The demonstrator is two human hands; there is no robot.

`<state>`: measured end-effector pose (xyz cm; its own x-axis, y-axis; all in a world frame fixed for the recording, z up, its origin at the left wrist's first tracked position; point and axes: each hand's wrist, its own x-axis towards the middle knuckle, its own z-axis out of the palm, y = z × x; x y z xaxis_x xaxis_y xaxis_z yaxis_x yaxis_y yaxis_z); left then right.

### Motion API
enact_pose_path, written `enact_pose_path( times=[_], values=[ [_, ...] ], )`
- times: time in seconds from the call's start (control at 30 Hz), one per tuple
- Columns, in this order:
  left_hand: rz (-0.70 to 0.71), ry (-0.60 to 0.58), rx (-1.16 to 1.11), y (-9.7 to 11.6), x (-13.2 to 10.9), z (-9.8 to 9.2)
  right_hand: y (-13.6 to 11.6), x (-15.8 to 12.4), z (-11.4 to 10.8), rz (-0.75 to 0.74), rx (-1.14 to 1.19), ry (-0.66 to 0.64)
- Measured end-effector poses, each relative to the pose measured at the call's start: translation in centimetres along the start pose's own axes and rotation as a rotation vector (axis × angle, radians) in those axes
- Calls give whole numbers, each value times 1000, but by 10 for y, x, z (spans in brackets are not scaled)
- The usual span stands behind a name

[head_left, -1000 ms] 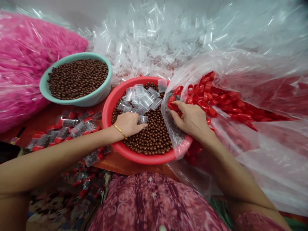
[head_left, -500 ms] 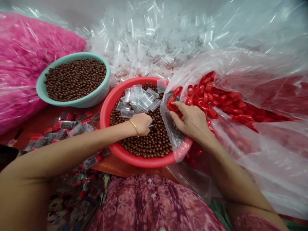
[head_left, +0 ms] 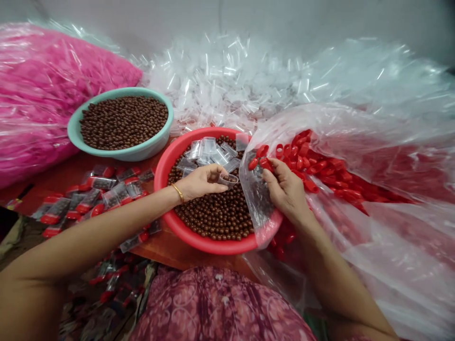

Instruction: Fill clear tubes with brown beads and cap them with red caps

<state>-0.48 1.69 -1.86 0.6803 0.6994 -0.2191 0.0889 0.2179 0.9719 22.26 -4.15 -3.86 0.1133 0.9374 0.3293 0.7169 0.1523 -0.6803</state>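
My left hand (head_left: 208, 182) is closed round a small clear plastic container (head_left: 228, 179), its oval mouth showing brown balls inside. It is held above the red basin (head_left: 213, 246), which is full of shiny brown balls (head_left: 213, 215). Several clear containers (head_left: 209, 150) lie on the balls at the basin's far side. My right hand (head_left: 284, 187) pinches a red cap (head_left: 266, 164) at the mouth of a clear plastic bag (head_left: 261, 208), which hangs over the basin's right rim. More red caps (head_left: 330, 175) spill inside that bag.
A pale green basin (head_left: 121, 152) of brown balls stands back left beside a bag of pink pieces (head_left: 53, 94). Filled, red-capped containers (head_left: 95, 189) lie left on the orange-red table (head_left: 170, 246). Behind is a heap of clear containers (head_left: 227, 85).
My left hand has risen out of the brown balls, and the clear container now shows with balls in it. My right hand stays at the red caps. The view has tilted up slightly.
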Motion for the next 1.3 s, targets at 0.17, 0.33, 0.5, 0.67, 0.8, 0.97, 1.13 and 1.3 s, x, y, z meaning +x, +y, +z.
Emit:
enact_pose_path(
  times=[0.17, 0.33, 0.5, 0.67, 0.8, 0.97, 1.13, 1.3],
  values=[
    [41, -4, -207, 3, -18, 8, -11, -2, -2, 109, 264, 11],
    [102, -22, -224, 4, -20, 18, -48, -5, 0, 218, 553, -237],
    [84, -58, -140, 2, -22, 20, -64, -6, 12, 93, 496, -301],
    [31, -40, -29, 2, -27, 18, -63, -7, 17, -81, 335, -237],
    [7, 22, -38, 7, -28, 18, -60, -3, 15, -257, 127, -130],
    [26, 21, -51, 6, -27, 19, -59, -2, 15, -503, -242, 27],
    [52, 1, -81, 4, -25, 19, -61, -6, 21, -605, -519, 161],
    [66, 27, -70, 5, -25, 19, -62, -7, 24, -627, -565, 159]
  ],
)
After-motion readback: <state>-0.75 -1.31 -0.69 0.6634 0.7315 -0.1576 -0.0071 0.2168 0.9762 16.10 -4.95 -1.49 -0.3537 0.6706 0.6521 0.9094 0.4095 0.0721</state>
